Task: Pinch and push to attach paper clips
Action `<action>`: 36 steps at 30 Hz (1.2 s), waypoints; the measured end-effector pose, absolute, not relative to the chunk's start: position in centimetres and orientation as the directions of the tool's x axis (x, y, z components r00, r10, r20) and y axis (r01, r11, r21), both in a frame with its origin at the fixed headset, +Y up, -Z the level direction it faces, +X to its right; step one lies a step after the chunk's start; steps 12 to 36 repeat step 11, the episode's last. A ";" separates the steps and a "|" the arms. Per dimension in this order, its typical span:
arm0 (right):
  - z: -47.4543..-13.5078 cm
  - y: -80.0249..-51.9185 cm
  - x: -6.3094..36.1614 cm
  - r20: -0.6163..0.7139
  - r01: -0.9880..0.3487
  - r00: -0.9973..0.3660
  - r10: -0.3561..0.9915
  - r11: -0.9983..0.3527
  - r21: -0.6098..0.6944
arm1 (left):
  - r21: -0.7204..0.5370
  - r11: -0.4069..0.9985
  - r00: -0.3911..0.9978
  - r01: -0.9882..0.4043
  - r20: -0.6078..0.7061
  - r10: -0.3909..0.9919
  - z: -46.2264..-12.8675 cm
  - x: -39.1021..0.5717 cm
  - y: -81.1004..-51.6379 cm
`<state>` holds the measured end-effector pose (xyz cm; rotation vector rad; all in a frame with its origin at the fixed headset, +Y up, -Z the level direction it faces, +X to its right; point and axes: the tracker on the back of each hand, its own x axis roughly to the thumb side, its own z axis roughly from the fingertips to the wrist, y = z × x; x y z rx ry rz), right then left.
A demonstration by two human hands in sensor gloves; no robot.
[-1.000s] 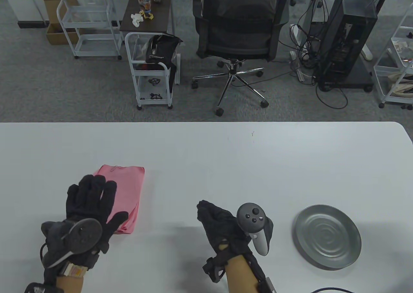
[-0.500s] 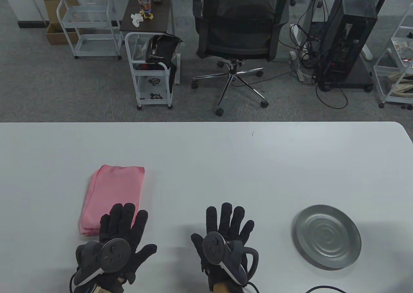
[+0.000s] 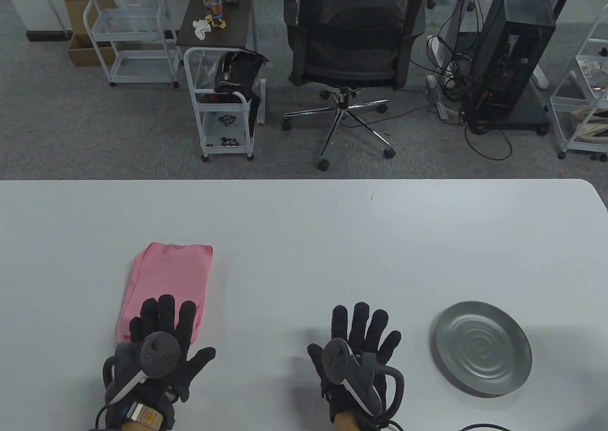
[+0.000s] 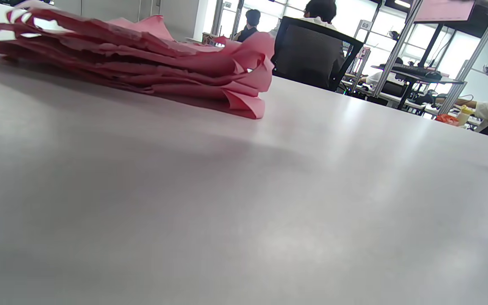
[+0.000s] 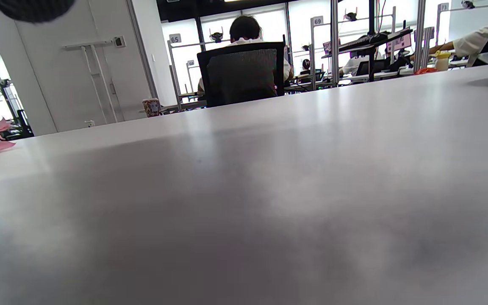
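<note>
Item: pink paper stack (image 3: 166, 284) with 1 paper clip (image 3: 169, 247) at its far edge on the desk (image 3: 332, 241); we hold 2 hands flat, fingers spread, empty—left hand (image 3: 161, 350) overlapping the stack, right hand (image 3: 356, 350) apart—risk: withdrawal drags loose sheets askew.

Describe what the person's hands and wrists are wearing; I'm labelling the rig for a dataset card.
Both the left hand and the right hand wear black fabric gloves. Each back carries a dark grey tracker with a round buttoned face and a ring. The left wrist shows a watch-like band with an orange label; a black cable trails from the right wrist.
</note>
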<state>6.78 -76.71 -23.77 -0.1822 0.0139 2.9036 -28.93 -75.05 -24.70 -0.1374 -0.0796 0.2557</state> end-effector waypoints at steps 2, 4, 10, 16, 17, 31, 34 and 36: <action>-23.7 -76.6 6.8 -0.119 -0.262 -0.958 0.260 -0.965 0.000 | -0.145 0.954 0.959 -0.263 0.070 0.275 -24.7 -28.8 -75.0; -23.7 -76.7 6.8 -0.113 -0.296 -0.949 0.293 -0.955 0.013 | -0.144 0.954 0.956 -0.264 0.092 0.279 -24.7 -28.5 -74.9; -23.9 -77.0 7.0 -0.105 -0.382 -0.922 0.374 -0.922 0.070 | -0.162 0.951 0.944 -0.264 0.162 0.289 -24.4 -27.3 -74.8; -24.0 -77.2 7.0 -0.108 -0.390 -0.918 0.381 -0.916 0.090 | -0.168 0.950 0.941 -0.262 0.173 0.290 -24.4 -27.1 -74.9; -24.0 -77.2 7.0 -0.108 -0.390 -0.918 0.381 -0.916 0.090 | -0.168 0.950 0.941 -0.262 0.173 0.290 -24.4 -27.1 -74.9; -24.0 -77.2 7.0 -0.108 -0.390 -0.918 0.381 -0.916 0.090 | -0.168 0.950 0.941 -0.262 0.173 0.290 -24.4 -27.1 -74.9; -24.0 -77.2 7.0 -0.108 -0.390 -0.918 0.381 -0.916 0.090 | -0.168 0.950 0.941 -0.262 0.173 0.290 -24.4 -27.1 -74.9; -24.0 -77.2 7.0 -0.108 -0.390 -0.918 0.381 -0.916 0.090 | -0.168 0.950 0.941 -0.262 0.173 0.290 -24.4 -27.1 -74.9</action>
